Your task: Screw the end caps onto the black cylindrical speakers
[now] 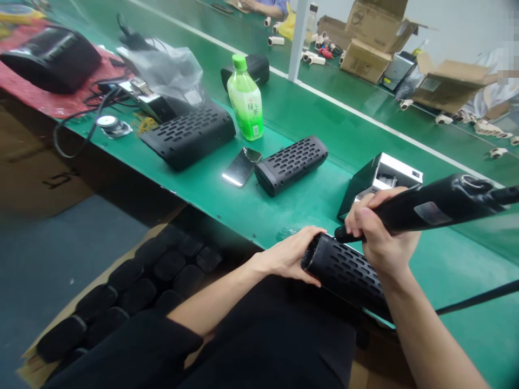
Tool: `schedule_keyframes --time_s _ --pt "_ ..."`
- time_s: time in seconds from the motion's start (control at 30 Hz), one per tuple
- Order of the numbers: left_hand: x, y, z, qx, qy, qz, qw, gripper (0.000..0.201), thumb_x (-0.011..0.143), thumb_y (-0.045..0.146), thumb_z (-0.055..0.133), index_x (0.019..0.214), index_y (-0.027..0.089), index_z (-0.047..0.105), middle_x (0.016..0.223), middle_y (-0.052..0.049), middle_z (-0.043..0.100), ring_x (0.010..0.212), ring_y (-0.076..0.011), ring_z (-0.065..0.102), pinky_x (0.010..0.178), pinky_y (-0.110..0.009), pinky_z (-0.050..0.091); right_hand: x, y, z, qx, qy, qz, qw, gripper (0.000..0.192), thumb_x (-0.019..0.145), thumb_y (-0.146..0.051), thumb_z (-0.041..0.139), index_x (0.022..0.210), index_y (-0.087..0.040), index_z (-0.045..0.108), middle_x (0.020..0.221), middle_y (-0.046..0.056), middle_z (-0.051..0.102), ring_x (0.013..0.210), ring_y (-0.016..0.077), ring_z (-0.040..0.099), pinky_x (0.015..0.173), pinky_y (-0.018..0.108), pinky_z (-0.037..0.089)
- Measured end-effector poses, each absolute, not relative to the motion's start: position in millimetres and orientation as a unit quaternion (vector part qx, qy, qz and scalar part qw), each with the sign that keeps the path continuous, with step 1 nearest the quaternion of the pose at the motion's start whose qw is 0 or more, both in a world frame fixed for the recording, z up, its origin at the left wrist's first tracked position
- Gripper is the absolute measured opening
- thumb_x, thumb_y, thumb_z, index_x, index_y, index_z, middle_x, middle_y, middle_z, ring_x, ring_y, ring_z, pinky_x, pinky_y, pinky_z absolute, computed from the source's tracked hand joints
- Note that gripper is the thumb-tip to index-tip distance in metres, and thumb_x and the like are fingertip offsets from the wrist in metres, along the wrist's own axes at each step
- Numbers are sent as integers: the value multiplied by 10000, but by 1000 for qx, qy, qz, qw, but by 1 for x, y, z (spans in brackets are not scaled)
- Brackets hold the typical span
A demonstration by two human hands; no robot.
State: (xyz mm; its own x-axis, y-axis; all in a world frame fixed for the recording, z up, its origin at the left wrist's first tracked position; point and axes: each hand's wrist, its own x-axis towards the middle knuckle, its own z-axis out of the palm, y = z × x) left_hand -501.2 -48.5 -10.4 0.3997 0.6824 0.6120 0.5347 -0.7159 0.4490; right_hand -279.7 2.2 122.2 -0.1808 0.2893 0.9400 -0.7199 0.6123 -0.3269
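Note:
My left hand (290, 255) grips the open end of a black perforated speaker shell (344, 273) that lies across the near edge of the green table (324, 119). A black electric screwdriver (430, 208) is held in my right hand (381, 232), its tip down against the top of that shell near the left end. The tool's cable runs off to the right.
On the table stand another black speaker shell (291, 163), a phone (242, 166), a green tea bottle (245, 100), a larger perforated black cover (188, 135) and a black and silver box (379, 181). A carton of black shells (133, 292) sits below left. Cardboard boxes (371, 40) and another person's sleeve (492, 86) are beyond.

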Motion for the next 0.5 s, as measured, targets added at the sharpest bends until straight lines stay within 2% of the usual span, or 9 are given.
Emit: schedule_keyframes --time_s 0.2,0.33,0.4,0.5 --pt "-505 -50 -12 836 350 415 85 1202 1071 938 990 1826 197 421 1718 -286 601 1614 -506 656 1413 -715 589 -282 11 111 152 -673 386 613 195 1121 -66 822 1165 -239 747 978 -62 723 678 67 645 617 217 573" --pt "-509 -55 -9 825 384 401 105 1220 1022 895 1062 1817 204 446 1727 -282 599 1621 -508 646 1429 -718 572 -280 9 117 162 -679 379 608 196 1129 -81 815 1208 -250 757 868 -81 688 615 87 652 580 229 576" --pt "-509 -56 -9 828 383 398 97 1210 1046 876 1050 1843 205 434 1739 -287 595 1634 -509 640 1435 -728 566 -270 2 129 182 -670 383 610 270 1116 -51 788 1275 -268 771 833 -89 702 592 105 665 568 251 588" --pt "-509 -54 -12 837 373 393 73 1238 1082 902 997 1895 193 388 1789 -315 563 1694 -524 607 1464 -751 545 -246 -3 154 177 -621 385 659 356 1002 -35 802 1258 -282 804 770 -84 689 538 130 614 539 300 564"
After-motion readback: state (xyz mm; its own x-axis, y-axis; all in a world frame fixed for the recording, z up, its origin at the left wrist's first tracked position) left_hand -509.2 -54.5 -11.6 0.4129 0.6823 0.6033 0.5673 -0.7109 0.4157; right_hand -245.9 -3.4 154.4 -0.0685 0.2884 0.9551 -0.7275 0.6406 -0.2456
